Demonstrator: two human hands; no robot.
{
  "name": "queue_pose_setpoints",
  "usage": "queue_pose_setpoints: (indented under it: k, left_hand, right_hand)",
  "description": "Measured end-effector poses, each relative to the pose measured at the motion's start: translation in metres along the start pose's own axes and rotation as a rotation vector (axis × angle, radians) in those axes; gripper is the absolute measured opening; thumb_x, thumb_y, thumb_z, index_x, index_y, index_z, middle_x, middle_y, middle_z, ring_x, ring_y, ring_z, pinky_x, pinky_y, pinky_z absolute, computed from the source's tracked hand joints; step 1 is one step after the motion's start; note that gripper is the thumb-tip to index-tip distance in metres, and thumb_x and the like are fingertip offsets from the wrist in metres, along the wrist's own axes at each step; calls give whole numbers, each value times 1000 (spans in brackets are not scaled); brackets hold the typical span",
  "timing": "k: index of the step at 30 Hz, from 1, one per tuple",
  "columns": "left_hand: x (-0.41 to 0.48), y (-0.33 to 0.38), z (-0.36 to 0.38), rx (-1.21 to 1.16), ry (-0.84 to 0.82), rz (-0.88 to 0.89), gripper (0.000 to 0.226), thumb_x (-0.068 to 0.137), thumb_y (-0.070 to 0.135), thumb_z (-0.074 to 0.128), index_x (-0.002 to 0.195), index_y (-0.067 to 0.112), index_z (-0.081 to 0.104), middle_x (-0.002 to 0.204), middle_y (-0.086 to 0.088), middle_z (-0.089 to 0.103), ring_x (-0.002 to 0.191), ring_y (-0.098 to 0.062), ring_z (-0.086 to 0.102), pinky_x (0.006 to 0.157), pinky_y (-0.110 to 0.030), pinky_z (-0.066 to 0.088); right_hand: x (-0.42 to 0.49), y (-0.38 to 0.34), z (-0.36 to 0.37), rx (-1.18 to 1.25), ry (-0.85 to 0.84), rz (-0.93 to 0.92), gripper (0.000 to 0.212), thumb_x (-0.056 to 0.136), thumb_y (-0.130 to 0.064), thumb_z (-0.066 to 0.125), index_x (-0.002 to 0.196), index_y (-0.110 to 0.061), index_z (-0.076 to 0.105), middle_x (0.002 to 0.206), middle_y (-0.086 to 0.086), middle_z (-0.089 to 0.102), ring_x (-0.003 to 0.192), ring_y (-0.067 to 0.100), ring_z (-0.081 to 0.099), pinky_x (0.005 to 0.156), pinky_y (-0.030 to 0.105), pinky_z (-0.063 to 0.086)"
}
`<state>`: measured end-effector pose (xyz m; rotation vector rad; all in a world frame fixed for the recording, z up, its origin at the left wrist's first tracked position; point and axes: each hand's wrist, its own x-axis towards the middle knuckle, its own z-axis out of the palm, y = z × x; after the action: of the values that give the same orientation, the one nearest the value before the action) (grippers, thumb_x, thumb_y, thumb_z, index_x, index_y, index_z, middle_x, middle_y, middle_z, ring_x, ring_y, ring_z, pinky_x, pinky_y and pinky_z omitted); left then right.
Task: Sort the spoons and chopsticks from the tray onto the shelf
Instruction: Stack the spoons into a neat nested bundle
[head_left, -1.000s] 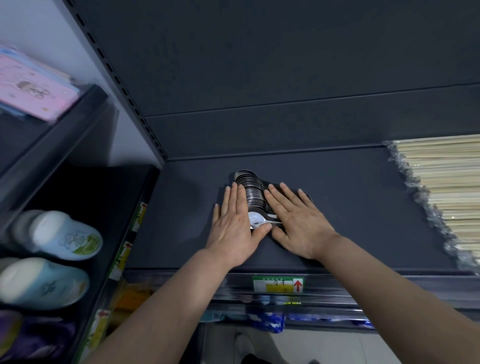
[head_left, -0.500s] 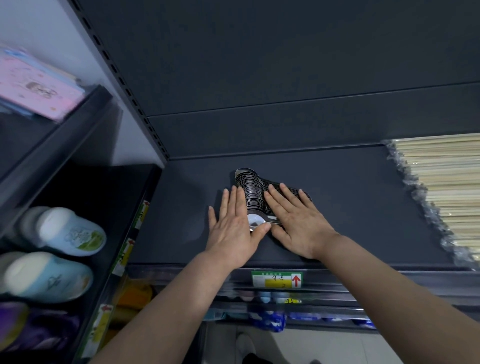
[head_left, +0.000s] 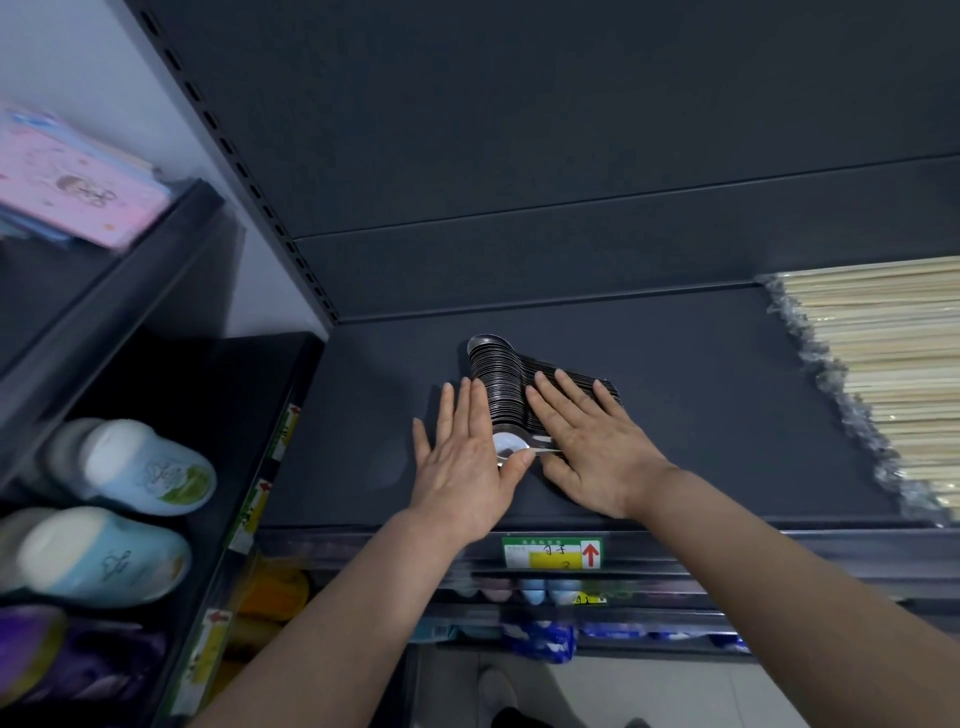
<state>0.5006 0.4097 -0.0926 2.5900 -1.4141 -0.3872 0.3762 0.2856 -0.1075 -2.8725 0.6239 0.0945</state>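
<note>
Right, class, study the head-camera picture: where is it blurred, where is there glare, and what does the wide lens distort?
Head view: the blue bottles and pink packet at the left edge are blurred; the stacked spoons are sharp, the front spoon showing white glare beside the left hand; the slotted upright leans from wide-angle distortion; the shelf is dimly lit.

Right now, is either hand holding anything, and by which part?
Nothing is held. Both hands are flat: the left hand rests beside the spoons, thumb touching the front bowl; the right hand presses on their handles.
</note>
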Motion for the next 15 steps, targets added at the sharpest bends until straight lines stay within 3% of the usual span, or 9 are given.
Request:
queue_pose_setpoints:
  k: [15]
  left_hand:
    - [-10,3,1,-22,-12,-11,95,92,64,35,151,13,-18,161,3,-18,144,-12,-27,118,-55,-8]
  right_hand:
    - [-6,-4,0,-2,-23,-12,87,72,-63,-12,149,-24,-17,155,-3,-26,141,12,-27,118,41,-13]
